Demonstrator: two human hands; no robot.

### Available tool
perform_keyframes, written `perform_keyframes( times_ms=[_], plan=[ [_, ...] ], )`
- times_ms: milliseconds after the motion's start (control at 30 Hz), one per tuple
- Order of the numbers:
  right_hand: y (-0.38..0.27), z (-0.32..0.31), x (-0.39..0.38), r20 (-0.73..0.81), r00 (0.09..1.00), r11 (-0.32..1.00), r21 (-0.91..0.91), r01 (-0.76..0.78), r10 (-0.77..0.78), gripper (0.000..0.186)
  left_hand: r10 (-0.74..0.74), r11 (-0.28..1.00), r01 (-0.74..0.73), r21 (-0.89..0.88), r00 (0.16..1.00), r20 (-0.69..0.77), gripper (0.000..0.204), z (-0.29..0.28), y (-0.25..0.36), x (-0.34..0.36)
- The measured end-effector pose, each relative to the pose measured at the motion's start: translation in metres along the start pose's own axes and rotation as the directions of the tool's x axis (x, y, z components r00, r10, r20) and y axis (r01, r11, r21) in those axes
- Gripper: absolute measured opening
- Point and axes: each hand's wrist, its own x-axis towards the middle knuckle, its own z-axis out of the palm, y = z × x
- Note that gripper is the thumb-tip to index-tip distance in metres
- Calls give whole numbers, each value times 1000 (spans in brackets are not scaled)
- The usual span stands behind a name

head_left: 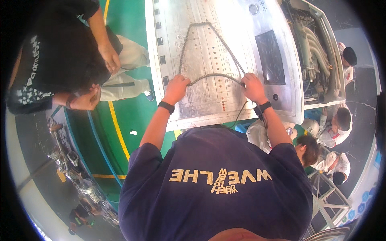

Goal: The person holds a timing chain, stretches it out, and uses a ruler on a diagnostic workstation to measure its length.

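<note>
A dark, closed loop of chain is stretched between my two hands, over a pale metallic panel with printed lines and rows of small sockets. My left hand is closed around the loop's left side. My right hand grips its right side. The far part of the loop makes a peaked shape, while the near strand bows gently upward between my hands. Both wrists wear black bands, and a thin dark cable hangs by my right wrist.
Right of the panel is a dark screen, then an exposed engine in a frame. A person in black stands at the left, hands apart from mine. Several people in white sit at the right. A metal assembly lies lower left.
</note>
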Motion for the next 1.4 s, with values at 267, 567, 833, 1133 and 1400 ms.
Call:
perform_keyframes(
  times_ms=[267, 567, 833, 1133, 1400],
  plan=[
    [-10, 17, -2, -56, 998, 1000, 24, 11, -9, 12, -54, 989, 46, 144, 997, 53, 19, 23, 9, 9],
    [-5, 35, -15, -35, 997, 995, -85, 60, -63, 12, -101, 971, 72, 228, 988, 116, 30, 31, 26, -7],
    [-17, 54, -14, 163, 984, 987, -133, 87, -65, 17, -69, 983, 34, 183, 979, 190, 31, 34, 45, -22],
    [-46, 48, -48, 279, 960, 986, -149, 72, -28, 28, -12, 991, -10, 132, 986, 167, 35, 46, 87, -41],
    [-59, 54, -53, 302, 953, 990, -131, 60, -18, 33, -67, 977, 25, 212, 979, 192, 39, 37, 79, -48]
  ],
)
